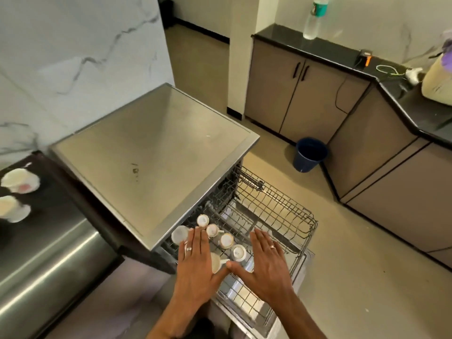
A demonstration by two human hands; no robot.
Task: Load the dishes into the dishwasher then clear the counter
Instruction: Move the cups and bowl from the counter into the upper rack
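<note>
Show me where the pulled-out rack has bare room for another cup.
The rack is bare on its right and far side, beyond the right hand. The near-left corner is crowded: upturned cups cluster by the left hand.

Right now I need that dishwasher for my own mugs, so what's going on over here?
A person is loading cups. Both hands are flat and open over the pulled-out upper rack: the left hand above the row of upturned cups, the right hand beside them, gripping nothing. One cup lies on its side between the hands. Two more cups wait on the dark counter at the left, so loading isn't finished.
</note>
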